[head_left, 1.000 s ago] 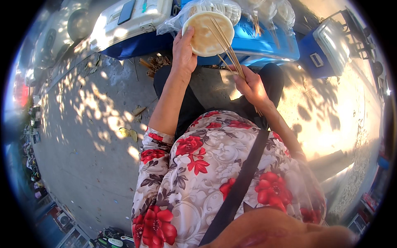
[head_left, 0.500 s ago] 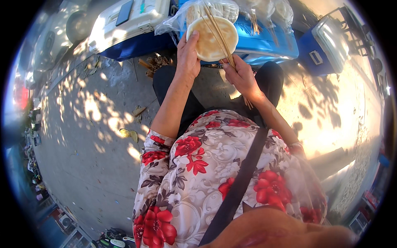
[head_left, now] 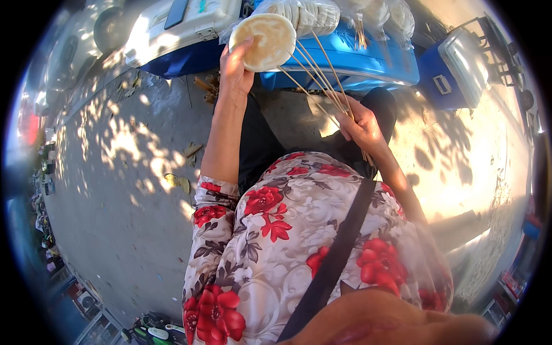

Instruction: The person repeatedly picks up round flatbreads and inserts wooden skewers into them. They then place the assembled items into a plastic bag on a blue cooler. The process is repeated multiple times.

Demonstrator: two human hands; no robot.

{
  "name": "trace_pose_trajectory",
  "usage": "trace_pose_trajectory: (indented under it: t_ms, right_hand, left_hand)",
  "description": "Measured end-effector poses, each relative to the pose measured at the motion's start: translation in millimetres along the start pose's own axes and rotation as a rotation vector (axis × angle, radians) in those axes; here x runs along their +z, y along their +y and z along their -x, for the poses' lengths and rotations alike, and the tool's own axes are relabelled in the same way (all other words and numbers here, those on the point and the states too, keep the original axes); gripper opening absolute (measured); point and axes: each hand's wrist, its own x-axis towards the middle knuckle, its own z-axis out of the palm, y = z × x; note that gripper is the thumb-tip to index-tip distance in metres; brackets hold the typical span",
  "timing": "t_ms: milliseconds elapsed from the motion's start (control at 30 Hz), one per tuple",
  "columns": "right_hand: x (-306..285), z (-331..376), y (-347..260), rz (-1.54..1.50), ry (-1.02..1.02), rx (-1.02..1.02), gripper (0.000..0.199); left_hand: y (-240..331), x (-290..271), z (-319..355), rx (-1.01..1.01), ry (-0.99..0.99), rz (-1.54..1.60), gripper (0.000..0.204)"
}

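Note:
A round, pale flatbread [head_left: 270,43] with brown patches is gripped at its left side by my left hand [head_left: 234,64], thumb on top and fingers underneath. My right hand [head_left: 362,122] is closed around several thin wooden skewers [head_left: 322,75], which fan out up and left toward the bread. Some tips reach the bread's right edge; whether any pierces it I cannot tell. One skewer points below the bread, another stands apart to the right. The skewers' other ends stick out beneath my right hand. Just beyond the bread, a clear plastic bag [head_left: 313,17] holds more flatbreads.
The bag sits on a blue cooler box [head_left: 368,66]. At left stands a white-lidded cooler [head_left: 201,26] with a dark phone [head_left: 176,14] on top. Another blue cooler [head_left: 440,80] is at right. Bundled sticks [head_left: 208,89] lie near my left knee. More bagged flatbreads [head_left: 398,20] lie at the back.
My left hand has moved left with the flatbread. My right hand has drawn back down and right, and the skewers, bunched across the bread before, are now spread apart beside it.

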Motion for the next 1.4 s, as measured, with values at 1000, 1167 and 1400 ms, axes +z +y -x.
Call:
trace_pose_trajectory:
  t_ms: [1000, 1167, 1400]
  right_hand:
    - [3, -13, 3, 0.229, 0.089, 0.023, 0.031]
    - [10, -24, 13, 0.18, 0.156, -0.063, 0.03]
    - [17, -40, 16, 0.111, 0.206, -0.091, 0.02]
  left_hand:
    - [-3, 25, 22, 0.171, -0.027, -0.138, 0.037]
    - [-7, 35, 30, 0.116, -0.048, -0.119, 0.038]
    - [-20, 45, 41, 0.102, -0.099, -0.14, 0.036]
